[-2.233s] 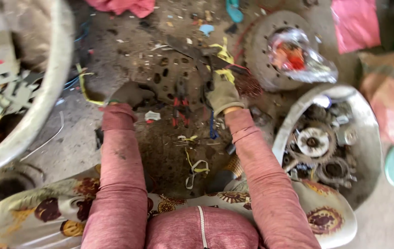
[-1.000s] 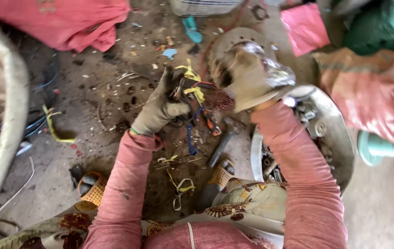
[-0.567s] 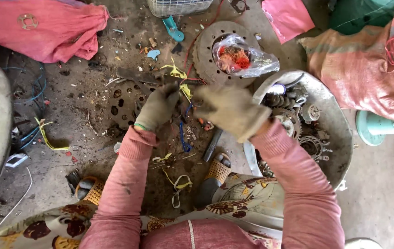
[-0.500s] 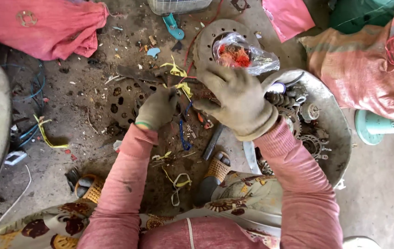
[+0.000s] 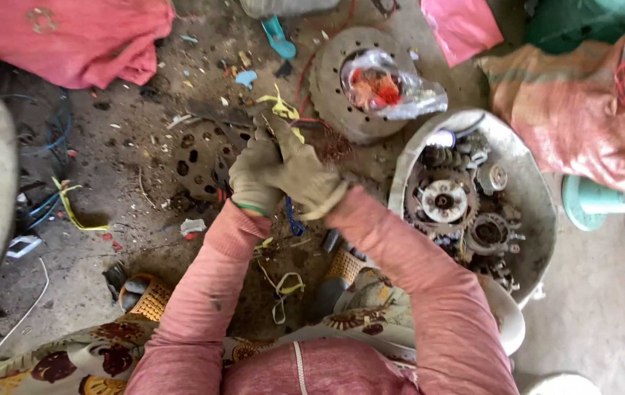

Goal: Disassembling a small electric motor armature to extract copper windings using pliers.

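Both my hands wear dirty grey-tan work gloves and meet over the dark dirt floor. My left hand (image 5: 252,179) is closed around a bundle of thin wires, copper-red and yellow (image 5: 283,111), which sticks up between the two gloves. My right hand (image 5: 304,175) lies over the left and grips the same wire bundle from the right. A blue wire (image 5: 292,219) hangs down below the gloves. Under the hands lies a dark perforated metal disc (image 5: 199,161).
A round metal basin (image 5: 539,190) at right holds gears and motor parts. A stator ring (image 5: 327,80) behind carries a clear plastic bag (image 5: 389,84) of red bits. Pink cloth (image 5: 71,36), sacks (image 5: 583,110), a teal spool (image 5: 597,201), scattered wires (image 5: 71,208).
My right hand came back from the bag on the stator ring and closed onto the wire bundle beside my left hand. The view shifted slightly.
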